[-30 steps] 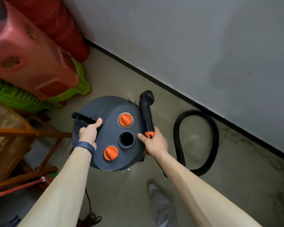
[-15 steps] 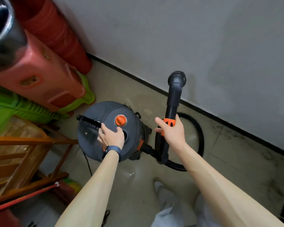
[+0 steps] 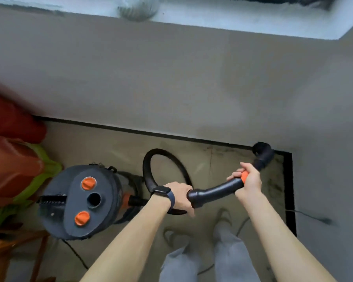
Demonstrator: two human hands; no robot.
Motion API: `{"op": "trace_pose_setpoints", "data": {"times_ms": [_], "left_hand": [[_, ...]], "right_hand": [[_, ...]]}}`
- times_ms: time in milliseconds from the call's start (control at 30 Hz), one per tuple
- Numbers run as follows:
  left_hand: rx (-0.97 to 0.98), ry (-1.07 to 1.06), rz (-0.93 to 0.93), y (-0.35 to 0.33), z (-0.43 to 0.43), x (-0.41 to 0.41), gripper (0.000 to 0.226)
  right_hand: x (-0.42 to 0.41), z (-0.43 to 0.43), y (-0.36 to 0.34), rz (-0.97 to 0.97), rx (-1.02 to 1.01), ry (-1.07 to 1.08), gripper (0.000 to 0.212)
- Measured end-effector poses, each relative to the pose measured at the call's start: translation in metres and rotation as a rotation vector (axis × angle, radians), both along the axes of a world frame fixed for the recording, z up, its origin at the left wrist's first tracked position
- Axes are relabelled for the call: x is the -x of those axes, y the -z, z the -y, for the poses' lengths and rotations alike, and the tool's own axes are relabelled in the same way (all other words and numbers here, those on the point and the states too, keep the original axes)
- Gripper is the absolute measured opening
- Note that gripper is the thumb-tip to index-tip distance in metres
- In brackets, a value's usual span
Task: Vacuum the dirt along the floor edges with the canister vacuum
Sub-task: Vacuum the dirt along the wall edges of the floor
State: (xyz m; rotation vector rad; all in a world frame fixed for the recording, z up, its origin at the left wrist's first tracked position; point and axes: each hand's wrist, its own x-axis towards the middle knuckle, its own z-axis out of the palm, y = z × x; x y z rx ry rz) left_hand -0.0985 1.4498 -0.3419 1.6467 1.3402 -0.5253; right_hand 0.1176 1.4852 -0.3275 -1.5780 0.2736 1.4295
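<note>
The grey canister vacuum (image 3: 77, 202) with two orange knobs stands on the floor at the lower left. Its black hose (image 3: 149, 169) loops behind my hands. My left hand (image 3: 180, 197) grips the hose where it joins the curved black wand (image 3: 214, 191). My right hand (image 3: 248, 182) grips the wand at its orange collar. The black nozzle (image 3: 262, 152) points into the floor corner by the black baseboard (image 3: 289, 180), where dark dirt (image 3: 273, 182) smears the tiles.
Red and green plastic stools (image 3: 14, 167) are stacked at the left, with wooden furniture (image 3: 12, 247) below them. A grey wall (image 3: 171, 88) runs behind and at the right. A power cord (image 3: 310, 215) trails at the right. My feet (image 3: 222, 218) stand below the wand.
My left hand left the canister lid and took hold of the hose end. My right hand swung the wand right, toward the corner. The view shifted right and up.
</note>
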Motion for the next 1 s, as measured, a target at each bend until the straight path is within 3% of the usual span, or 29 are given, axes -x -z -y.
{"op": "trace_pose_setpoints", "data": {"times_ms": [167, 300, 433, 700, 800, 933, 1000], "left_hand": [[-0.073, -0.013, -0.079, 0.037, 0.0, -0.047, 0.058], [0.067, -0.121, -0.077, 0.099, 0.017, -0.082, 0.055], [0.148, -0.13, -0.112, 0.191, 0.025, -0.119, 0.067], [0.283, -0.1, -0.149, 0.392, 0.016, -0.155, 0.082], [0.296, -0.232, -0.02, 0.458, 0.003, -0.16, 0.074], [0.241, -0.124, 0.03, 0.541, -0.005, -0.165, 0.039], [0.179, -0.234, 0.04, 0.578, -0.001, -0.161, 0.028]], "right_hand": [[-0.045, -0.013, 0.077, -0.021, 0.175, -0.025, 0.019], [-0.065, -0.021, 0.158, 0.061, 0.267, -0.177, 0.003], [-0.085, -0.024, 0.253, 0.116, 0.242, -0.22, 0.017], [-0.102, -0.006, 0.434, 0.182, 0.203, -0.218, 0.019], [-0.095, 0.005, 0.495, 0.18, 0.192, -0.255, 0.02], [-0.08, -0.004, 0.565, 0.149, 0.131, -0.262, 0.017], [-0.07, -0.013, 0.596, 0.132, 0.092, -0.27, 0.016]]}}
